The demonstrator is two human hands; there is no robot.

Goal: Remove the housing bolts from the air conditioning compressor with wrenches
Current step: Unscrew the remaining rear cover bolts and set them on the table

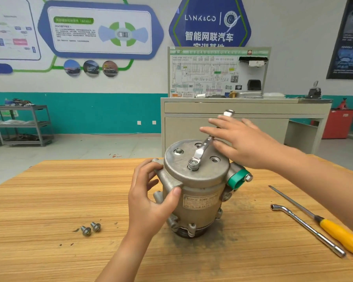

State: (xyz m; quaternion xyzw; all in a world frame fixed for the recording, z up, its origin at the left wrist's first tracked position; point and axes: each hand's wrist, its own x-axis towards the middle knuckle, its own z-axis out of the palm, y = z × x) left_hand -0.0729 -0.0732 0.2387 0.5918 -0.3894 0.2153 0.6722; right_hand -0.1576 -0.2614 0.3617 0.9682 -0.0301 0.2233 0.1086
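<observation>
Near the table's [69,180] far edge, the compressor [196,192] stood upright, seemingly heavy and rigid; the left hand [151,202] clasped its flange while the right hand [247,143], fingers [212,132] straight, pressed the wrench [202,151] seated on a top bolt [193,165].

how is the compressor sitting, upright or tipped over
Upright. The compressor stands on end on the table, its end cover facing up, and the left hand holds its side.
</observation>
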